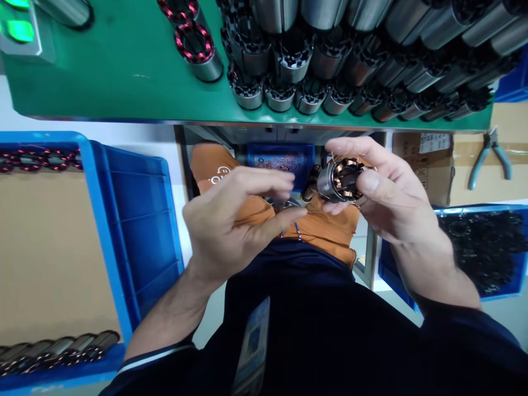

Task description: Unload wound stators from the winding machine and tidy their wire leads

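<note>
We hold a short steel stator [342, 180], cylindrical with glossy copper windings in its bore, pinched between thumb and fingers of our right hand [381, 190] just below the front edge of the green mat [124, 71]. Our left hand [231, 217], just left of the stator, has its fingertips drawn loosely together; whether they grip anything we cannot tell. On the mat stand rows of bare metal cylinders [297, 60] with black toothed ends.

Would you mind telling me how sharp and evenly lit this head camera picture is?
Head view: wide-lens bending curves the green workbench edge; the left hand is slightly motion-blurred; the copper-wound metal stator in the right hand is fairly sharp; the lower dark clothing is underexposed.
</note>
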The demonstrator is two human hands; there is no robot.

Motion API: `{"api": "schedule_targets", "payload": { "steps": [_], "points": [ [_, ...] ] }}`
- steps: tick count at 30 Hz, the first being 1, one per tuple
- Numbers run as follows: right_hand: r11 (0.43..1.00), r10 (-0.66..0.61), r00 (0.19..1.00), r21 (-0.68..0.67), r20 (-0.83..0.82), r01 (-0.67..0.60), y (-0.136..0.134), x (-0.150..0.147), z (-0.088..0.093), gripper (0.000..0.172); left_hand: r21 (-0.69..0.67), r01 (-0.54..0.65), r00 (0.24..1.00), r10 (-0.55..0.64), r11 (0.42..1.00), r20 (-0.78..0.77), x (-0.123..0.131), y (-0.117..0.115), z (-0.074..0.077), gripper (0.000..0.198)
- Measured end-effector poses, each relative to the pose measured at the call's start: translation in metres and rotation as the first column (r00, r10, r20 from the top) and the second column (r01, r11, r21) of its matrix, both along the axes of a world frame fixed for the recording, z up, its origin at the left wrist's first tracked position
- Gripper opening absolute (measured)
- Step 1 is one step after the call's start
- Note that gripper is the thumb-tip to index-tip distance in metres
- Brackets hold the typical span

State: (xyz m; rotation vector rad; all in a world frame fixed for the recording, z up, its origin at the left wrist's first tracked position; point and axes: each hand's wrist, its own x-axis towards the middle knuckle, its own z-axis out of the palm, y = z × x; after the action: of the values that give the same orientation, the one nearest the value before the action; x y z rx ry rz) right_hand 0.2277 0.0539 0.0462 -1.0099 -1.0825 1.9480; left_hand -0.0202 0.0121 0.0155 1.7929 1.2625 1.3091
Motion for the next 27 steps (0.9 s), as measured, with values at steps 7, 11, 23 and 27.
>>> {"api": "schedule_targets", "payload": {
  "steps": [7,11,23,27],
  "points": [
    [0.999,-0.021,0.984,-0.029,0.176,0.026,-0.004,-0.01,-0.002,0.056,0.063,0.046,0.999,-0.045,0.997,-0.018,0.011,0.006,0.011,0.024],
    [0.992,-0.065,0.991,-0.104,0.116,0.077,-0.003,-0.014,-0.006,0.055,0.102,0.073,0.993,-0.062,0.992,-0.101,0.012,0.009,0.004,0.015],
    [0.982,-0.173,0.937,0.13,0.304,0.139,-0.015,-0.003,0.001,0.064,-0.129,-0.045,0.986,0.065,0.991,0.152,0.012,0.005,-0.019,0.019],
    [0.96,-0.219,0.956,0.217,0.195,0.176,-0.017,-0.014,-0.005,0.049,-0.156,-0.051,0.969,0.087,0.986,0.232,0.03,0.01,0.001,0.006]
  ]
}}
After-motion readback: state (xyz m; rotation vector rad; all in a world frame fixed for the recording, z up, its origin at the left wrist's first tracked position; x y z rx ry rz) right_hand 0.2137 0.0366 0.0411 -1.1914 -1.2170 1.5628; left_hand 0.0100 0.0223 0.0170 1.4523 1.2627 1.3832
